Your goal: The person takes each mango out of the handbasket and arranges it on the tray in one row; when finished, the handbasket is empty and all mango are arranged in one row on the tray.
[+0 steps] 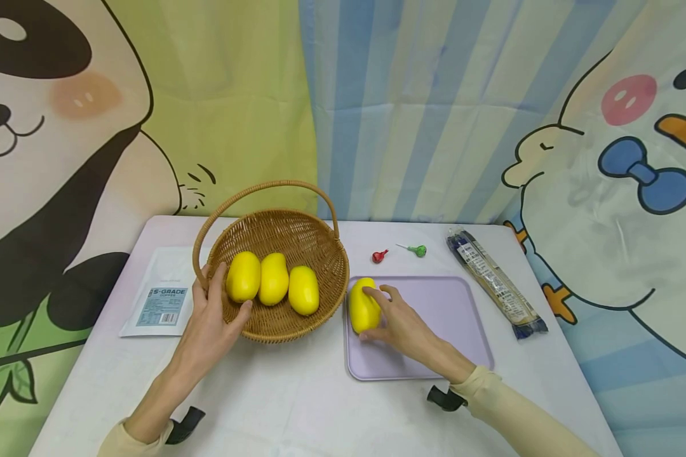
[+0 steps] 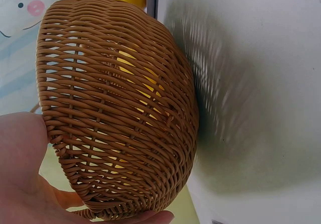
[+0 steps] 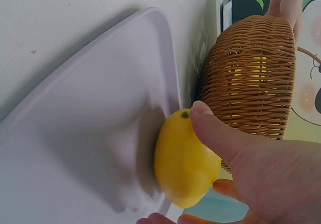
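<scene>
The left hand (image 1: pixel 210 327) grips the near left rim of a brown wicker basket (image 1: pixel 331 273), its thumb over the rim and fingers on the outer wall. Inside the basket lie a yellow mango (image 1: pixel 243 277), a second mango (image 1: pixel 274 279) and a third mango (image 1: pixel 303 291). At the left edge of a lilac tray (image 1: pixel 434 324), the right hand (image 1: pixel 403 320) holds another yellow mango (image 3: pixel 183 158) between thumb and fingers. Its shadow falls on the tray in the right wrist view; I cannot tell whether it touches the tray.
A white coffee pouch (image 1: pixel 162 298) lies left of the basket, partly behind the left arm. Behind the tray are a red wrapped lollipop (image 1: pixel 380 256) and a green one (image 1: pixel 420 251). A long clear-and-blue packet (image 1: pixel 494 282) lies to the right. The basket handle (image 1: pixel 263 185) arches upward.
</scene>
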Tool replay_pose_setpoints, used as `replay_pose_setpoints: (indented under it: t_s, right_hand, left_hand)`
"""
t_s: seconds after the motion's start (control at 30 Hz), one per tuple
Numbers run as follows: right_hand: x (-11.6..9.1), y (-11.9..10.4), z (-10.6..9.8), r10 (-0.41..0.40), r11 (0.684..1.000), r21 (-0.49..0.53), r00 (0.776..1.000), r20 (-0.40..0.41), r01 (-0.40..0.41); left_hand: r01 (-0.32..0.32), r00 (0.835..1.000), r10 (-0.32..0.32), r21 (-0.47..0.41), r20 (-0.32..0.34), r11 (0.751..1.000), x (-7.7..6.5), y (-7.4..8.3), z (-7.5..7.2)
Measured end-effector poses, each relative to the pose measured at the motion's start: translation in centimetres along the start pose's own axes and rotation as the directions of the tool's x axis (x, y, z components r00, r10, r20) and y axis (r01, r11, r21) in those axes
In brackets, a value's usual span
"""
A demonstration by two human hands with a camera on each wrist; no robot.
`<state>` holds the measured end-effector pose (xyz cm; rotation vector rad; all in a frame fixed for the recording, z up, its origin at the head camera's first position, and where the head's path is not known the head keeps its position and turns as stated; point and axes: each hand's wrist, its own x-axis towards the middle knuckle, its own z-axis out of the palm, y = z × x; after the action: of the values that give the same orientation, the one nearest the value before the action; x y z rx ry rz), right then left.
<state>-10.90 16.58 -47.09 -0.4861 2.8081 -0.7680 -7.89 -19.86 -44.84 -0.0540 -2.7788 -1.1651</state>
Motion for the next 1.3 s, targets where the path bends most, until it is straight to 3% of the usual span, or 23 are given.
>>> replay_pose_setpoints:
  t_s: [0.23,0.47,0.67,0.83,1.0,1.3]
  right_hand:
    - [0.1,-0.2,-0.7,-0.023,1.000,-0.021,0.999,-0.033,0.022]
    - [0.6,-1.2,-3.2,-0.049,0.998,-0.032,0.995,-0.090,0.047]
    - [1.3,-2.4,-5.7,-0.155,0.988,-0.038,0.972,-0.176,0.150]
    - [1.9,-3.8,-7.2,-0.212,0.977,-0.040,0.956,-0.201,0.209]
    - [2.4,-5.6,-8.0,-0.244,0.969,-0.002,0.953,-0.182,0.248]
    - [4.9,-9.6,-8.6,-0.310,0.950,0.008,0.948,-0.077,0.311]
  left_hand:
    - [0.003,1.000,-0.003,-0.002,0.004,1.000,0.1,0.0,0.0]
    - [0.011,1.000,-0.011,0.001,0.006,1.000,0.1,0.0,0.0]
    - [0.009,1.000,-0.009,0.001,0.004,1.000,0.1,0.0,0.0]
    - [0.004,1.000,-0.004,0.006,0.001,1.000,0.1,-0.1,0.0]
    - [0.004,1.000,-0.004,0.006,0.001,1.000,0.1,0.0,0.0]
    - [0.004,1.000,-0.004,-0.003,-0.001,1.000,0.1,0.0,0.1]
